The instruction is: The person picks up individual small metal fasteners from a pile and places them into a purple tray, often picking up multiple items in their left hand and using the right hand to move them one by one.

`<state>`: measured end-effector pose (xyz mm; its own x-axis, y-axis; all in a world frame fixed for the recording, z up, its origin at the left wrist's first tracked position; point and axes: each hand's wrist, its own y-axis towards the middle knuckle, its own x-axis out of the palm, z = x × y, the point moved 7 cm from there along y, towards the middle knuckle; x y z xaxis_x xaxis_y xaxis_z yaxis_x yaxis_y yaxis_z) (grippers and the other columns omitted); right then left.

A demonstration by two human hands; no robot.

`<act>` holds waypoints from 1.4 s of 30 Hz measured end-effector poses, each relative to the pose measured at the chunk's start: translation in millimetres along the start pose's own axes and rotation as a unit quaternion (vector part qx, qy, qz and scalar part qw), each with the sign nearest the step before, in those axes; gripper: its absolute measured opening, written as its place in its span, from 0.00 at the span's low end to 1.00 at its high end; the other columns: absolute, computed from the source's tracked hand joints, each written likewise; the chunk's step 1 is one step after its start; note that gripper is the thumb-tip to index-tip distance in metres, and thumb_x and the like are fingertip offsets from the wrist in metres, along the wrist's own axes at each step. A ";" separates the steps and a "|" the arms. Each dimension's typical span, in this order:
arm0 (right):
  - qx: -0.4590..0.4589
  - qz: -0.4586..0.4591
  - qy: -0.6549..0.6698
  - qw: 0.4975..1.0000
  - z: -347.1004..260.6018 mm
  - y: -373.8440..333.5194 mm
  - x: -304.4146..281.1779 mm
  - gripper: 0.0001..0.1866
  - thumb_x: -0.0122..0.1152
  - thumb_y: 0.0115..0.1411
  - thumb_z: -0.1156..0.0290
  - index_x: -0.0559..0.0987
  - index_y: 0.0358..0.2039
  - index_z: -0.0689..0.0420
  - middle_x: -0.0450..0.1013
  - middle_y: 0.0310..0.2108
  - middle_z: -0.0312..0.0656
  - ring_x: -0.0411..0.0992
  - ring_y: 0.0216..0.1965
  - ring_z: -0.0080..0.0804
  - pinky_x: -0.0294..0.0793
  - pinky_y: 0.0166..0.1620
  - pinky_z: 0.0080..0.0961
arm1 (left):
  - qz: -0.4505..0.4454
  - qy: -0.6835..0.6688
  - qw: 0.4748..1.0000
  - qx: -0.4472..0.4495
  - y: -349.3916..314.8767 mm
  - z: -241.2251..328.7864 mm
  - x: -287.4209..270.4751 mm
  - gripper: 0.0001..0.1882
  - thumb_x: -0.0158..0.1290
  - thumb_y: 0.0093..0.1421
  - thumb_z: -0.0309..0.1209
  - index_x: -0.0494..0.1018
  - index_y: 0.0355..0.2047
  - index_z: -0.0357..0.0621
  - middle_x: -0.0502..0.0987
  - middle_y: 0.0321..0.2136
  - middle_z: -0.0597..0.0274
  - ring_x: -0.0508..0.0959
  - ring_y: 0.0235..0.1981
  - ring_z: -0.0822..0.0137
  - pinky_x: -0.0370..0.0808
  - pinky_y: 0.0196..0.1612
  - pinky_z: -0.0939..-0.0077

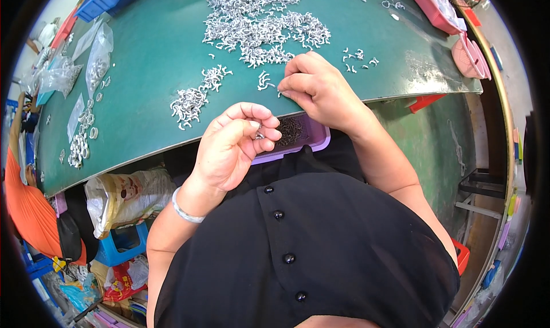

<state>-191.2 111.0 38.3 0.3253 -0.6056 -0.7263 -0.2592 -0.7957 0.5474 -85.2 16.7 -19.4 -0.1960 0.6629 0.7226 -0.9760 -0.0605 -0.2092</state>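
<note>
My left hand (226,147) is turned palm up near the table's front edge, its fingers curled around a few small silvery metal pieces (259,135). With thumb and fingers pressed together, my right hand (318,90) pinches a small curved metal piece (279,93) at the tabletop. Beside that pinch lies a little cluster of curved metal pieces (264,80). A larger heap of the same pieces (258,32) spreads farther back, and a smaller heap (189,105) sits to the left. Below my hands, a purple basket (322,141) holds small dark pieces (291,131), partly covered by my left fingers.
The green table (149,58) has ring-shaped parts (80,147) and clear plastic bags (100,58) at its left. A blue bin (106,1) stands far left; a pink basket (470,58) sits at the right corner. A person in orange (28,205) is at left, near a blue stool (123,243).
</note>
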 end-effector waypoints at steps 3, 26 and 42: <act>-0.024 0.003 -0.003 1.000 -4.3 -2.2 -0.4 0.05 0.61 0.47 0.77 0.77 0.27 0.60 0.68 0.29 0.38 0.66 0.31 0.37 0.67 0.35 0.29 | -0.002 0.000 1.000 0.001 -0.8 -0.5 0.4 0.09 0.41 0.57 0.21 0.69 0.37 0.34 0.75 0.33 0.54 0.77 0.32 0.66 0.75 0.35 0.75; 0.046 0.031 0.252 0.966 -16.7 -15.0 3.4 0.05 0.55 0.51 0.85 0.74 0.29 0.64 0.73 0.29 0.42 0.74 0.32 0.30 0.73 0.34 0.21 | -0.005 0.013 0.998 -0.057 -4.5 -14.9 6.7 0.12 0.43 0.63 0.30 0.71 0.41 0.35 0.76 0.30 0.58 0.77 0.28 0.70 0.74 0.29 0.80; 0.081 0.026 0.359 0.929 -10.9 -22.9 13.4 0.21 0.53 0.55 0.86 0.63 0.49 0.62 0.74 0.33 0.42 0.72 0.36 0.24 0.71 0.41 0.20 | 0.020 0.039 0.998 -0.035 -5.6 -9.3 5.1 0.11 0.45 0.63 0.32 0.72 0.37 0.36 0.76 0.26 0.60 0.76 0.24 0.71 0.72 0.26 0.82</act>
<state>-171.0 121.0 20.6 0.8168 -0.5400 -0.2032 -0.4062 -0.7883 0.4622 -79.9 27.4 -20.7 -0.2235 0.7180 0.6592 -0.9579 -0.0367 -0.2848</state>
